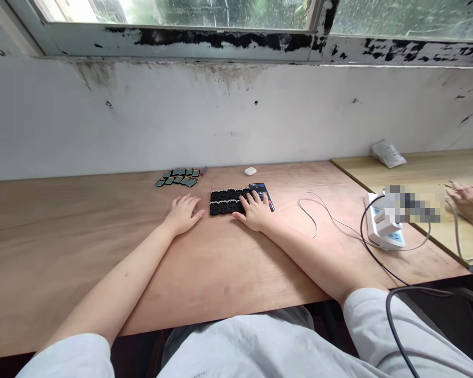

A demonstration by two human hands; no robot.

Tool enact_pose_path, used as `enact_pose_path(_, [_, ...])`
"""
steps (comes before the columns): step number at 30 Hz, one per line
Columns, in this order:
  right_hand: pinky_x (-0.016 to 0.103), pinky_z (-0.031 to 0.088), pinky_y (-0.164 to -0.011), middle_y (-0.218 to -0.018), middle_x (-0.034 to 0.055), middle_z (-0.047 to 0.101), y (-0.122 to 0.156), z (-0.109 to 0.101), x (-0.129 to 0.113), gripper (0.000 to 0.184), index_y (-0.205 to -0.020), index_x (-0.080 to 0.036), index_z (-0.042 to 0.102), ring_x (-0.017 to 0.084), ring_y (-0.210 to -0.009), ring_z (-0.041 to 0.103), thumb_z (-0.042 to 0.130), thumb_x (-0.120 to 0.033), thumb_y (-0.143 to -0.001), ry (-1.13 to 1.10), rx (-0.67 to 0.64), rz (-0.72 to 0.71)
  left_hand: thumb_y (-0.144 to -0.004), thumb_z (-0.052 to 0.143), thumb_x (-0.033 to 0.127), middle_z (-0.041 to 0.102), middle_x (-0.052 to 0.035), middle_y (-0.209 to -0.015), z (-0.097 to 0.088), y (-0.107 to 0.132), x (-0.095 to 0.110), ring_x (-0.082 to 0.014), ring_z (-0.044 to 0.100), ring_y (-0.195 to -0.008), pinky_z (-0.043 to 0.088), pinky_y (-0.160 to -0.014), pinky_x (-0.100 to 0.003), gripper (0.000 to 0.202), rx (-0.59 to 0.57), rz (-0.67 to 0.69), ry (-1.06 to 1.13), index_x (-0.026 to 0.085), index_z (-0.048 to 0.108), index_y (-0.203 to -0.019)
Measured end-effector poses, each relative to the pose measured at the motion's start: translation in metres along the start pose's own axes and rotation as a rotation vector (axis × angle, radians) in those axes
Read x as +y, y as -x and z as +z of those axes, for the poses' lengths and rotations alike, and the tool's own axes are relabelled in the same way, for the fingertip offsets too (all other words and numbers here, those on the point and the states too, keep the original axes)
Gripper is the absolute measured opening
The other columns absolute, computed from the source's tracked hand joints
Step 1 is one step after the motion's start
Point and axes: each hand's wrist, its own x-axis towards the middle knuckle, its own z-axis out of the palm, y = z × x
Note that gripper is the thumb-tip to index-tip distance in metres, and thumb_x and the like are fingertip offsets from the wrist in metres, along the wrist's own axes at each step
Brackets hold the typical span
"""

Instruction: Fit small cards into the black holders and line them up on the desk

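My left hand (184,212) lies flat on the wooden table (82,247), fingers stretched out and holding nothing, just left of a block of small black parts (224,202) laid in two rows. My right hand (255,211) rests on the right end of that block, fingers spread over the black parts and touching a dark phone (262,192) with a lit screen. Beyond my left hand lies a cluster of several small greenish chips (179,177).
A small white case (250,171) and a red-tipped pen (204,170) lie near the wall. A white power strip (383,227) with plugs and cables sits at the right. Another person's hand (470,202) rests on the adjoining lighter table, beside a white packet (387,153).
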Motion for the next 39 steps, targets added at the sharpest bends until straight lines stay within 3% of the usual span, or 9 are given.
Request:
enact_pose_path(5, [0.068, 0.018, -0.123, -0.155, 0.0239, 0.054, 0.002, -0.002, -0.001, 0.083, -0.159, -0.016, 0.046, 0.043, -0.154, 0.032, 0.034, -0.076, -0.103, 0.005, 0.019, 0.002, -0.095, 0.048, 0.057, 0.064, -0.0148, -0.146, -0.008, 0.008, -0.021, -0.0379, 0.053, -0.14, 0.036, -0.118, -0.061, 0.049, -0.03, -0.097, -0.055, 0.026, 0.072, -0.125])
enact_pose_path(15, [0.059, 0.022, -0.12, -0.128, 0.0243, 0.07, 0.02, -0.008, -0.007, 0.069, -0.146, -0.011, 0.057, 0.042, -0.141, 0.045, 0.04, -0.065, -0.107, 0.08, 0.13, -0.061, -0.097, 0.05, 0.048, 0.069, -0.0132, -0.137, -0.006, 0.008, -0.027, -0.0355, 0.056, -0.137, 0.039, -0.115, -0.056, 0.041, 0.009, -0.057, -0.065, 0.024, 0.077, -0.116])
enact_pose_path(21, [0.054, 0.029, -0.115, -0.11, 0.0207, 0.074, 0.032, -0.013, -0.007, 0.041, -0.124, -0.013, 0.066, 0.037, -0.121, 0.056, 0.045, -0.044, -0.108, 0.112, 0.174, -0.129, -0.097, 0.053, 0.042, 0.07, -0.0116, -0.134, -0.006, 0.008, -0.027, -0.0335, 0.059, -0.133, 0.041, -0.111, -0.052, 0.034, 0.018, -0.05, -0.079, 0.025, 0.077, -0.113])
enact_pose_path(26, [0.055, 0.033, -0.112, -0.102, 0.0199, 0.073, 0.034, -0.016, -0.008, 0.038, -0.112, -0.014, 0.068, 0.036, -0.11, 0.059, 0.046, -0.045, -0.108, 0.103, 0.185, -0.156, -0.097, 0.054, 0.038, 0.072, -0.0126, -0.127, -0.008, 0.007, -0.024, -0.0339, 0.06, -0.127, 0.043, -0.106, -0.051, 0.029, 0.053, -0.101, -0.103, 0.022, 0.076, -0.107])
enact_pose_path(30, [0.055, 0.034, -0.113, -0.11, 0.0212, 0.071, 0.036, -0.02, -0.009, 0.035, -0.107, -0.014, 0.071, 0.037, -0.117, 0.056, 0.051, -0.043, -0.106, 0.032, 0.205, -0.186, -0.094, 0.057, 0.032, 0.072, -0.014, -0.125, -0.008, 0.007, -0.023, -0.0347, 0.06, -0.125, 0.045, -0.102, -0.051, 0.021, 0.091, -0.117, -0.084, 0.02, 0.073, -0.1])
enact_pose_path(35, [0.06, 0.028, -0.121, -0.117, 0.0213, 0.071, 0.035, -0.017, -0.005, 0.036, -0.088, -0.015, 0.08, 0.041, -0.136, 0.047, 0.058, -0.04, -0.104, -0.067, 0.266, -0.236, -0.089, 0.059, 0.025, 0.073, -0.0109, -0.119, -0.014, 0.01, -0.02, -0.0322, 0.061, -0.124, 0.044, -0.103, -0.049, 0.008, 0.204, 0.001, -0.014, 0.021, 0.066, -0.088])
enact_pose_path(39, [0.054, 0.041, -0.113, -0.114, 0.0165, 0.074, 0.031, -0.014, 0.001, 0.037, -0.083, -0.018, 0.079, 0.036, -0.132, 0.054, 0.056, -0.036, -0.105, -0.154, 0.226, -0.456, -0.093, 0.058, 0.028, 0.074, -0.0087, -0.104, -0.015, 0.011, -0.013, -0.028, 0.065, -0.11, 0.048, -0.1, -0.045, 0.011, 0.307, 0.07, 0.075, 0.021, 0.066, -0.088])
